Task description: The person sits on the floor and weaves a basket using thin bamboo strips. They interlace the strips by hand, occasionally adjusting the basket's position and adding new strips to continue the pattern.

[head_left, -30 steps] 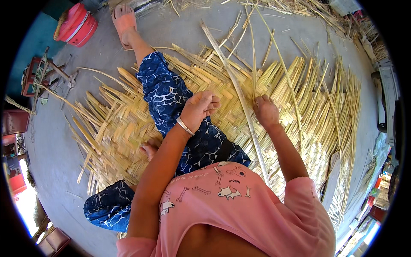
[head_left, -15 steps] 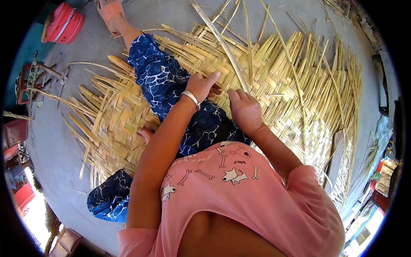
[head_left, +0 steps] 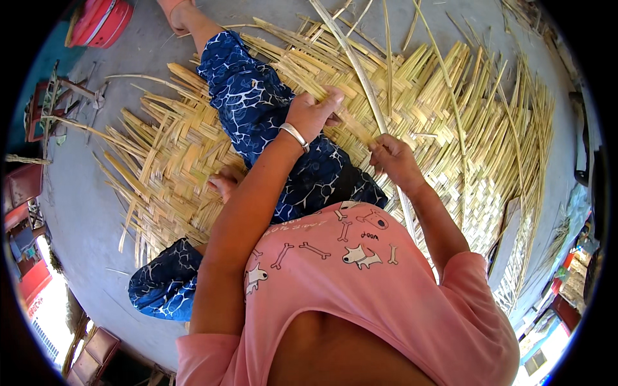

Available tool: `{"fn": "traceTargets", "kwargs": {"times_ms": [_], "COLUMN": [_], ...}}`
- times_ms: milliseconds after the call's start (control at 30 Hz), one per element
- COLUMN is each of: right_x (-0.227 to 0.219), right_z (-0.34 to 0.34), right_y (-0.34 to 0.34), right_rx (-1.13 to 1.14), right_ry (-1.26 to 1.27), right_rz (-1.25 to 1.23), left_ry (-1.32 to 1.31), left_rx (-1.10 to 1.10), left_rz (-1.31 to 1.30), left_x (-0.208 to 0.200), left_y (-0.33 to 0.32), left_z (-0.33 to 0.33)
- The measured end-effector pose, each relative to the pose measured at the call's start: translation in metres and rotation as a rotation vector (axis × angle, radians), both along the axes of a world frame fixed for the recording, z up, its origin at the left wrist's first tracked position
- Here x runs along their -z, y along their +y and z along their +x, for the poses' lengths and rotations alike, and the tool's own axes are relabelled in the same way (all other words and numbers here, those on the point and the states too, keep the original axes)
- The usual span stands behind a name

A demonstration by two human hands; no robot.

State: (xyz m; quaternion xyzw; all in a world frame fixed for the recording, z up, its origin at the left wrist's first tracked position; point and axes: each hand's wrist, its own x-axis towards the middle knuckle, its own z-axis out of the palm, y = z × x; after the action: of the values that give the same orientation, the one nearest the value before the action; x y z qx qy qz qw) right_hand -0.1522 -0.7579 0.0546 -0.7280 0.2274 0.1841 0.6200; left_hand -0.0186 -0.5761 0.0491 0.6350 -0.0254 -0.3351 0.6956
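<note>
A woven mat [head_left: 183, 161] of flat yellow cane strips lies under and around my legs, its loose strip ends sticking out along the edges. Above it, my left hand [head_left: 314, 114] is closed around a flat cane strip [head_left: 355, 126], thumb on top. My right hand [head_left: 394, 158] pinches the lower right end of the same strip, so it spans between both hands. A long pale split cane [head_left: 353, 58] runs down from the top edge, passes by my right hand and reappears below it next to my shirt. My right fingertips are partly hidden.
My blue-patterned trouser leg [head_left: 241, 96] crosses the mat, and my bare foot [head_left: 225, 182] rests on it. Thin loose canes [head_left: 449, 83] lie across the mat's right half. A red bucket [head_left: 106, 24] stands at the far left, with wooden tools [head_left: 78, 96] on the grey floor.
My right hand has moved right and slightly down, away from my left hand. The flat strip now shows stretched between them. The long pale cane has shifted slightly right.
</note>
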Motion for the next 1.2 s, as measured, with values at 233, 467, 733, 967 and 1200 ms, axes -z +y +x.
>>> {"fn": "traceTargets", "kwargs": {"times_ms": [233,467,733,967,1200], "right_x": [0.046,0.043,0.046,0.046,-0.044], "right_z": [0.036,0.051,0.074,0.078,0.081], "right_y": [-0.070,-0.011,-0.035,-0.053,0.048], "right_rx": [-0.048,-0.343,-0.496,-0.195,0.142], "right_ry": [-0.623,-0.336,-0.257,-0.260,-0.276], "right_rz": [-1.317,-1.181,-1.206,-0.645,-0.313], "left_ry": [-0.070,-0.179,-0.001,0.192,0.280], "left_rx": [-0.036,-0.118,-0.203,-0.516,-0.615], "left_rz": [-0.023,-0.049,-0.288,-0.316,-0.351], "left_x": [0.005,0.018,-0.019,-0.005,0.018], "left_y": [-0.003,-0.004,0.048,0.144,0.195], "left_z": [0.001,-0.004,-0.021,-0.048,-0.074]}}
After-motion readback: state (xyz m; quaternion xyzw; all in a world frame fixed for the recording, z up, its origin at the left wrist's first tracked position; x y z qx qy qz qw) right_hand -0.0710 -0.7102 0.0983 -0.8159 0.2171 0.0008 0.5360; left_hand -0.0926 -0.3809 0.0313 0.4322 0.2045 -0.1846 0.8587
